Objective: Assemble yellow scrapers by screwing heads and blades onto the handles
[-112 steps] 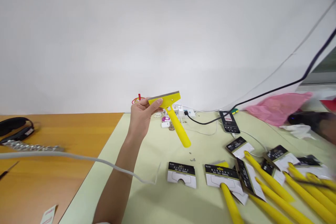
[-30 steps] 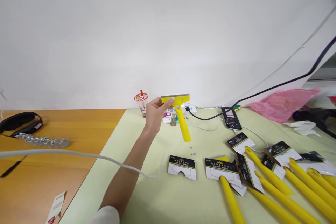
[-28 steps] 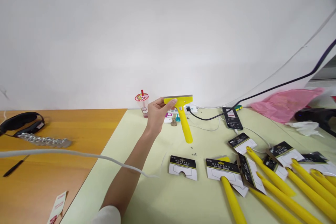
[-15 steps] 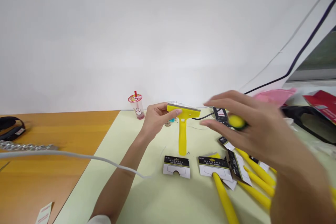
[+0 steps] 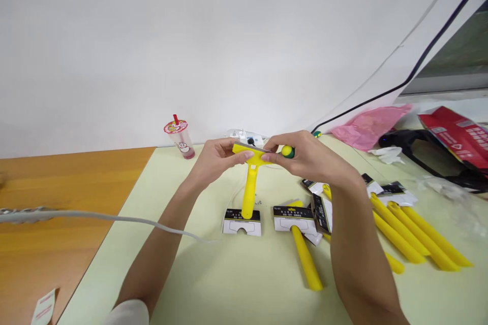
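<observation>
A yellow scraper (image 5: 250, 189) is held upright between both hands, its wide head at the top and its handle pointing down. My left hand (image 5: 213, 163) pinches the left end of the head, thumb in front. At the right end, my right hand (image 5: 310, 156) grips the head between thumb and fingers. Tucked in that same hand is a screwdriver (image 5: 287, 151), of which only the rounded yellow and green handle end shows. Behind the scraper handle's tip a black and white packaging card (image 5: 233, 227) lies on the table, with tiny metal bits nearby.
A carded yellow scraper (image 5: 306, 259) lies right of centre, and several more yellow handles (image 5: 415, 233) are piled farther right. A drink cup (image 5: 183, 142), power strip (image 5: 244, 137), pink bag (image 5: 371, 127) and black headset-like object (image 5: 404, 152) stand along the back. A grey cable (image 5: 125, 220) crosses the left.
My right hand has come left and down onto the scraper's right end, with the screwdriver still in it. My left hand keeps its hold. The camera view has shifted right.
</observation>
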A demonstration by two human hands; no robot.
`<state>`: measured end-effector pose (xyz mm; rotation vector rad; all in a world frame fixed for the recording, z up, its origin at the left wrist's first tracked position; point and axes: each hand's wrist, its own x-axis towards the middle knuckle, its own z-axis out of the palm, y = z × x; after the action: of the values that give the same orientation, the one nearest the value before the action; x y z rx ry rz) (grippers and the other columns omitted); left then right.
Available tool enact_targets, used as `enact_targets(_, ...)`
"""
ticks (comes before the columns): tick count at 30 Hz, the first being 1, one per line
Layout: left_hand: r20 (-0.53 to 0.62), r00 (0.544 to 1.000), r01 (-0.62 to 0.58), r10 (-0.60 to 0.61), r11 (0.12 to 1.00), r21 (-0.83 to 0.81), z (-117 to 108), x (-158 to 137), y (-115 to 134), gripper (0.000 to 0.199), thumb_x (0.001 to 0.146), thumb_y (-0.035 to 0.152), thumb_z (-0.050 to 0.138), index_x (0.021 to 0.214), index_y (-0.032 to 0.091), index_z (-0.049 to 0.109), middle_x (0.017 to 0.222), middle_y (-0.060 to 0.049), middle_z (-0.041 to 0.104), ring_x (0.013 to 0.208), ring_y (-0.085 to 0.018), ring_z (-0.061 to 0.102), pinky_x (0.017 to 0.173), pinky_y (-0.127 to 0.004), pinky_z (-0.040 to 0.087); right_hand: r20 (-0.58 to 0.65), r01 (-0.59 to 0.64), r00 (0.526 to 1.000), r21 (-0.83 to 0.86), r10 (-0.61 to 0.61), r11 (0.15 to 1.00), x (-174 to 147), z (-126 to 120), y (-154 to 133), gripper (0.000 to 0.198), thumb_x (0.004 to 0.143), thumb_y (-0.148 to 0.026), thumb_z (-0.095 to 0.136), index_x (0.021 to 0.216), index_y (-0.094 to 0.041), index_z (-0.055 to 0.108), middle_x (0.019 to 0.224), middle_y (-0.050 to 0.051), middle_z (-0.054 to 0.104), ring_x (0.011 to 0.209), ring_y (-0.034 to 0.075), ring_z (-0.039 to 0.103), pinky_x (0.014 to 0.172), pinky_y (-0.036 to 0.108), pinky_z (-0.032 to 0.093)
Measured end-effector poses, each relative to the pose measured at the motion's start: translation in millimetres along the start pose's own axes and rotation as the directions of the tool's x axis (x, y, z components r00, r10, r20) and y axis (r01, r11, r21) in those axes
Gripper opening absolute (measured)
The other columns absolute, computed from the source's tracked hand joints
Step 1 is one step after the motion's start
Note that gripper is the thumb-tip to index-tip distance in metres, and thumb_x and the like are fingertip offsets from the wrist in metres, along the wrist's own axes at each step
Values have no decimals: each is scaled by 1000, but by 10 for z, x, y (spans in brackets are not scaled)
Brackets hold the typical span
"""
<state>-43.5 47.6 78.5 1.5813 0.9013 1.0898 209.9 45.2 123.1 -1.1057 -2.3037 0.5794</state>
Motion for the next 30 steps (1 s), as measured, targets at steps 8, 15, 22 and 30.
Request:
enact_targets(8, 56, 991, 130, -124, 985, -118, 133, 108, -271, 51, 85, 61, 91, 105, 14, 83, 104, -16, 86, 88, -28, 84, 91, -46, 68, -45, -34, 998, 26, 36, 999, 108, 66, 238, 33, 101, -50, 69, 90, -20, 80, 89, 4, 79, 72, 17, 59, 70, 33, 40)
enact_targets(15, -152, 979, 122, -135, 988, -91, -16, 221, -402, 50, 82, 60, 91, 96, 14, 79, 103, -17, 85, 86, -28, 84, 69, -33, 66, -95, -165, 983, -98, 156, 981, 175, 138, 501, 35, 105, -53, 66, 102, -20, 78, 107, 9, 81, 91, 24, 70, 77, 34, 45)
enact_targets(22, -415, 910, -21, 0, 999, -45, -470, 213, -244, 44, 84, 58, 87, 91, 17, 73, 100, -13, 84, 87, -27, 84, 64, -30, 64, 452, -218, 808, -366, 378, 905, 305, 463, 475, 10, 95, -18, 74, 99, -19, 82, 99, 9, 81, 85, 23, 74, 68, 30, 47)
enact_targets(30, -455, 887, -74, 73, 997, 15, -573, 85, -27, 40, 88, 55, 86, 92, 18, 72, 96, -13, 83, 94, -30, 85, 70, -35, 68, 685, -94, 567, -499, 458, 862, 518, 1221, 272, 16, 76, -14, 87, 92, -10, 86, 102, 17, 84, 97, 32, 79, 76, 33, 55)
